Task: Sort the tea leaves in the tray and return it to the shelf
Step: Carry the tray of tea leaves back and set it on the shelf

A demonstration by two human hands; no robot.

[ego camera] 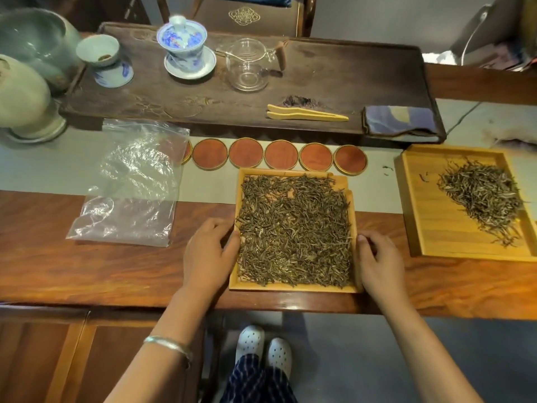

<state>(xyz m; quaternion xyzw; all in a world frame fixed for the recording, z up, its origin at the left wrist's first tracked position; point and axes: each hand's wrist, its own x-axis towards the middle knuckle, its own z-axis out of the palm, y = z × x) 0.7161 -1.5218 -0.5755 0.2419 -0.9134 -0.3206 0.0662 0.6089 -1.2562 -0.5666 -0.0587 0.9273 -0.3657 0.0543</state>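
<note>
Wooden table (pixel 87 271) with a pale runner down the middle, tea gear all over the far side. Only one view to go on, the head camera looking down, so here goes.

Dead centre sits the tray (pixel 293 287), a shallow square of light wood, close to the near table edge. It's covered almost wall to wall with tea leaves (pixel 293 228), thin dry needle-like ones, spread in a loose flat layer. A notch or gap shows in its rim at about 2 o'clock.

At 3 o'clock from it, well apart, is a second tray (pixel 436 242) with a smaller heap of leaves. At 9 o'clock lies an empty-looking plastic bag (pixel 130 184). At 12 o'clock, just beyond the rim, a row of round coasters (pixel 282 155); further out, bamboo tongs (pixel 305 114) on a dark tea board (pixel 348 68).

The left hand (pixel 207 257) rests against the tray's left wall, fingers loosely spread, thumb tip on the rim. The right hand (pixel 379 261) mirrors it on the right wall, fingers curled and relaxed, thumb on the rim. Neither is pinching any leaves.

Handling guess: the tray looks stiff and light, and the leaves weigh next to nothing, but they're loose and brittle and the walls are low, so any tilt would likely send them sliding, especially toward that notch. Best hold looks like both side walls at mid-length, thumbs on top, kept level. No shelf is in view.
</note>
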